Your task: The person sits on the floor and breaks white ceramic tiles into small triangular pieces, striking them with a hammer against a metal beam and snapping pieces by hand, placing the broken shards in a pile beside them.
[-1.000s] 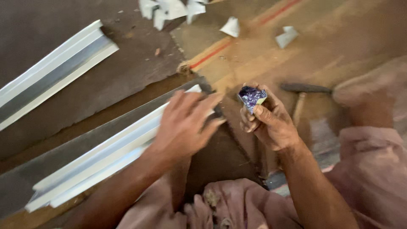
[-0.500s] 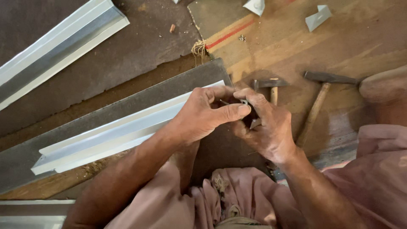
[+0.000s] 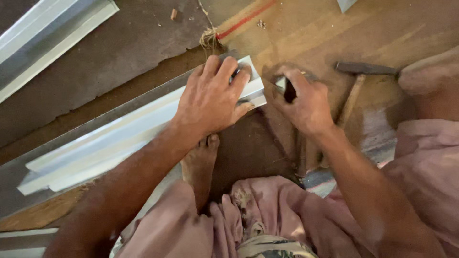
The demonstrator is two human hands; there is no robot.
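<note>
Left hand (image 3: 213, 98) has moved off the right and now lies flat, fingers spread, pressing the near end of the white metal channel (image 3: 119, 138). Channel's long axis runs lower left to upper right along the wooden floor (image 3: 306, 33), end pointing toward the right hand (image 3: 301, 100). Right hand is pinched closed on a small dark object (image 3: 289, 91) just beside that end. Hammer (image 3: 356, 86) lies near the right wrist. No containers visible.

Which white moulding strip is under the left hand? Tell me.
The long white strip running diagonally across the middle: the left hand presses flat on its right end. The other white strip lies untouched at the upper left corner.
</note>
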